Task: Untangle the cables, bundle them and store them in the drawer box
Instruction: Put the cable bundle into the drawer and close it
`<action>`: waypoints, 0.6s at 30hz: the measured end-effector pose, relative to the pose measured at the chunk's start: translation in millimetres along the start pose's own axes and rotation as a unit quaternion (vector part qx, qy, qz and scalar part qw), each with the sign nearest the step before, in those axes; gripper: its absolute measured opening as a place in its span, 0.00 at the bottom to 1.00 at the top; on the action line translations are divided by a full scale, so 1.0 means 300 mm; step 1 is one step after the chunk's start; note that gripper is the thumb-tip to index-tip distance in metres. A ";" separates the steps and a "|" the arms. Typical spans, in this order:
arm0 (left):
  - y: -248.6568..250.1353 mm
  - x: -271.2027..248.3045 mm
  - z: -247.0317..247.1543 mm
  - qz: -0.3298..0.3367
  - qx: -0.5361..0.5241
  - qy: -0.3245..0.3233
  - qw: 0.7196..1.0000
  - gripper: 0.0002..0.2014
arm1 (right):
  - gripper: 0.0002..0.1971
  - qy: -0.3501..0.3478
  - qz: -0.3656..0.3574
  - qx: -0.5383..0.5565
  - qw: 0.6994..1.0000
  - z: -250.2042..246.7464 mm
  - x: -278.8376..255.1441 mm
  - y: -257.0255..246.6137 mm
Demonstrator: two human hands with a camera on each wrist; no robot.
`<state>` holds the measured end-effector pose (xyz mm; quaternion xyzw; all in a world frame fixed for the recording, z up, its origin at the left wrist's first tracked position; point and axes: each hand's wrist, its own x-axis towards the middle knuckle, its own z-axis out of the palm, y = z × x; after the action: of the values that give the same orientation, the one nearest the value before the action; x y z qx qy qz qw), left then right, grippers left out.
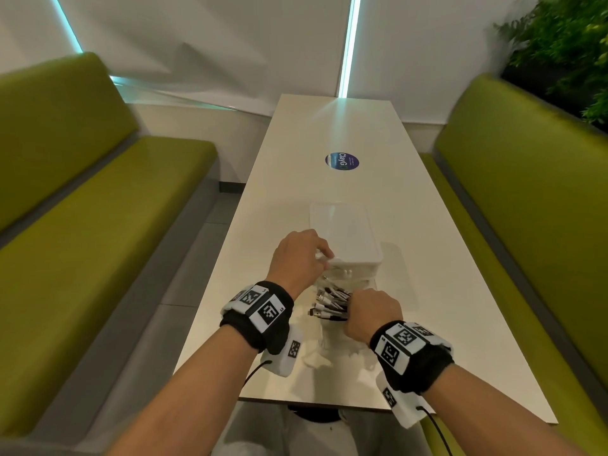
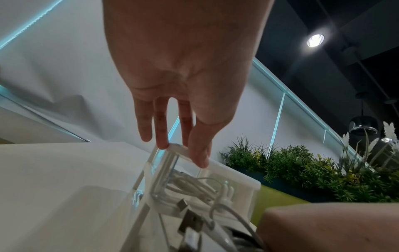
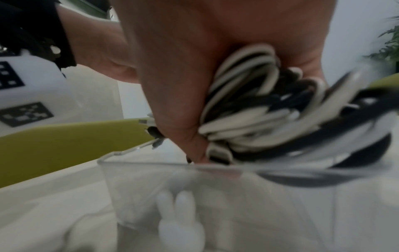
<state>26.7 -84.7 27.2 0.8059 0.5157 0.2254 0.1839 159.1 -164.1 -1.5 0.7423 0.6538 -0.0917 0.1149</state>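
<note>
Just 1 cable bundle — 1 drawer box.

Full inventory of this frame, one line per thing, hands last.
drawer box: 1, clear with white top, mid-table, drawer pulled out toward the person
cable bundle: 1, black and white cables, gripped over the open drawer
rabbit handle: 1, white, on the drawer front
table: 1, white, between the benches
sticker: 1, blue, round, on the table beyond the box
benches: 2, green, either side of the table
plants: green, behind the right bench
wrist bands: 2, black with white marker tags
left hand: fingers rest on the box's top front edge
right hand: grips the cable bundle
</note>
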 end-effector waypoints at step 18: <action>0.002 -0.133 0.071 0.082 0.165 -0.228 0.956 0.38 | 0.10 0.009 -0.042 -0.012 0.999 0.031 0.010 0.023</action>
<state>24.2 -122.8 2.9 0.8942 0.4228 -0.0379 0.1421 166.4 -164.9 -11.0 0.7139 0.6861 -0.0821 0.1137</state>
